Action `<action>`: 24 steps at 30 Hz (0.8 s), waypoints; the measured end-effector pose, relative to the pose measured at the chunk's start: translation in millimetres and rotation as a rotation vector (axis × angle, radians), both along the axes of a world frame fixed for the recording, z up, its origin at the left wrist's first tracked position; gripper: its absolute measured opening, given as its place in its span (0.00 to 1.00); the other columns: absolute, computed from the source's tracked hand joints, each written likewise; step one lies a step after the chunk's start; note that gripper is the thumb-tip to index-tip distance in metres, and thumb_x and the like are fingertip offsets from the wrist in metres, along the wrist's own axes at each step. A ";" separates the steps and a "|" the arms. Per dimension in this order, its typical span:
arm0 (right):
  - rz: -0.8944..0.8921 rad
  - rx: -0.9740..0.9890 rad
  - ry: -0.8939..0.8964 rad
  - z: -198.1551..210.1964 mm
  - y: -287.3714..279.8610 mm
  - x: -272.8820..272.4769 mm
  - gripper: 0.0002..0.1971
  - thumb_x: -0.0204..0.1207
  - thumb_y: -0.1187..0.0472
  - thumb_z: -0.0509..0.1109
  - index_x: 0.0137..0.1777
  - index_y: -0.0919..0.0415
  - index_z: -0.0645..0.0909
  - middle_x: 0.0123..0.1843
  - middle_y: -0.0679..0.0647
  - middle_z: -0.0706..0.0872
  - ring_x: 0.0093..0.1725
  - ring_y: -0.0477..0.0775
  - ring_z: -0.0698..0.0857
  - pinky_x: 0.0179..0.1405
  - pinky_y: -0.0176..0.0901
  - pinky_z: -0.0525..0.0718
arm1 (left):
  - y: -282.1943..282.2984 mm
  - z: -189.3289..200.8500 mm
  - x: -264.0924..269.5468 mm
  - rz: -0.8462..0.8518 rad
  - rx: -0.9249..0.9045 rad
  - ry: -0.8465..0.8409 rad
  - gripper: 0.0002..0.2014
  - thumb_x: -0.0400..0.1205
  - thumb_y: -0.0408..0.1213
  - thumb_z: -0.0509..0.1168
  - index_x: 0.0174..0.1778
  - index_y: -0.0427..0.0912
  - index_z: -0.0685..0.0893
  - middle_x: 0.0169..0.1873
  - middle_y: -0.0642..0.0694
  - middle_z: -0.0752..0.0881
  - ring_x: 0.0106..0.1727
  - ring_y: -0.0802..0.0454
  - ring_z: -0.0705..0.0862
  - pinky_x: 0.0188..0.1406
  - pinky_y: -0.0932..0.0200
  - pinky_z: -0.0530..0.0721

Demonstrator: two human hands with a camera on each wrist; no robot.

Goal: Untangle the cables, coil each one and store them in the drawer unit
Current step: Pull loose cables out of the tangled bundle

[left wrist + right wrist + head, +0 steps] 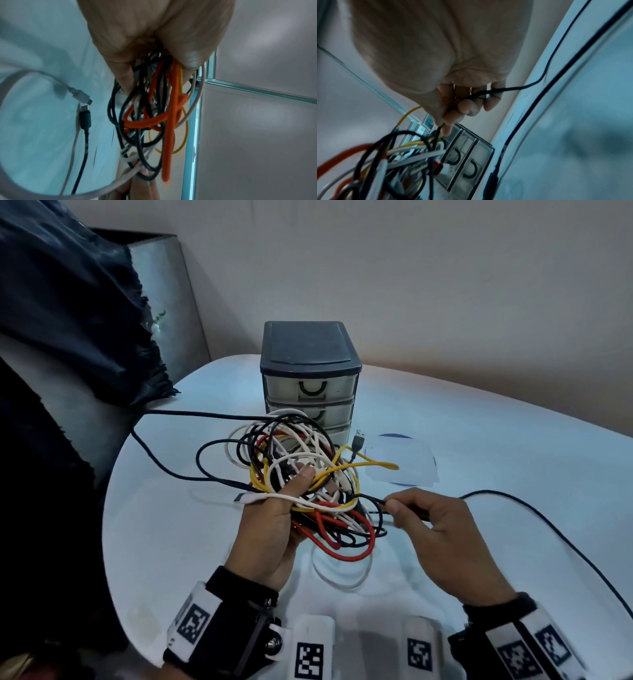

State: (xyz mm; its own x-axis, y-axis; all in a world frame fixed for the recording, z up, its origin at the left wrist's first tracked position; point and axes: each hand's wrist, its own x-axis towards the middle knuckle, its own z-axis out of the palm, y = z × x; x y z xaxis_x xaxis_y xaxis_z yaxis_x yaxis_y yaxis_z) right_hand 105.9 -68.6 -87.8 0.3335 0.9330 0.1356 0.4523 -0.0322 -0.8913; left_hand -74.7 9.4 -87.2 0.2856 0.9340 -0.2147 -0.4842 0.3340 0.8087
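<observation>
Cables of black, white, red and yellow form a tangled bundle point(301, 474) held up over the middle of the pale, rounded white surface point(171, 542). At far left a dark blue cloth point(68, 302) hangs over a grey panel, its hem reaching the surface's left edge. The left hand point(274, 525) has its fingers curled round the bundle, thumb on top. Behind the tangle, on the far side of the surface, stands the small dark-topped plastic drawer unit point(310, 371) with clear drawers, all closed. The right hand point(435, 529) pinches one thin black cable point(548, 529) just right of the bundle; that cable trails off across the surface toward the near right. A plain pale wall point(445, 268) backs the scene.
</observation>
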 end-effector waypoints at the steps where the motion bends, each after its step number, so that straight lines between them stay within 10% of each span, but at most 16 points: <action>1: 0.002 -0.029 0.005 -0.4 -1.0 3.9 0.09 0.79 0.64 0.72 0.39 0.53 0.89 0.35 0.44 0.90 0.37 0.39 0.85 0.41 0.25 0.80 | 1.4 0.3 -1.4 0.016 0.005 -0.012 0.18 0.77 0.35 0.70 0.62 0.34 0.87 0.52 0.34 0.91 0.46 0.41 0.92 0.48 0.44 0.90; 12: 0.020 -0.058 0.005 -3.2 1.2 1.5 0.10 0.79 0.65 0.72 0.40 0.51 0.89 0.33 0.40 0.89 0.37 0.36 0.86 0.43 0.28 0.80 | -1.6 -3.6 4.1 0.024 0.071 0.017 0.12 0.78 0.34 0.70 0.57 0.38 0.89 0.47 0.35 0.92 0.41 0.42 0.91 0.39 0.47 0.90; 17: -0.209 0.218 -0.061 43.8 4.9 0.9 0.09 0.78 0.61 0.74 0.41 0.44 0.87 0.41 0.35 0.91 0.44 0.38 0.88 0.49 0.25 0.81 | -0.4 -5.3 2.1 0.049 0.110 0.058 0.10 0.78 0.30 0.70 0.54 0.40 0.90 0.46 0.37 0.92 0.40 0.42 0.91 0.31 0.55 0.88; 21: -0.002 0.370 -0.230 112.7 26.2 -30.6 0.05 0.78 0.57 0.74 0.42 0.47 0.88 0.36 0.39 0.90 0.38 0.40 0.87 0.43 0.29 0.82 | -2.2 -6.4 3.2 0.088 0.255 0.169 0.13 0.75 0.30 0.75 0.55 0.42 0.90 0.50 0.40 0.92 0.52 0.39 0.91 0.50 0.45 0.88; 24: 0.249 0.151 -0.473 136.0 52.3 -58.6 0.10 0.74 0.45 0.76 0.51 0.46 0.88 0.30 0.40 0.83 0.31 0.39 0.80 0.35 0.37 0.78 | -2.2 -3.4 3.8 0.086 0.350 0.287 0.10 0.75 0.26 0.76 0.50 0.41 0.90 0.43 0.45 0.93 0.46 0.45 0.92 0.45 0.49 0.90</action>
State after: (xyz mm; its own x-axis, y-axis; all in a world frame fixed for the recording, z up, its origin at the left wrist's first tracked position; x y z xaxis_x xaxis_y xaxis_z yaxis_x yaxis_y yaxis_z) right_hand 47.3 -16.3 48.2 -0.0243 0.9343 0.3557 0.7819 0.2394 -0.5756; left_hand -70.9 7.2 -90.6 0.1792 0.9821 0.0585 -0.2379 -0.0145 0.9712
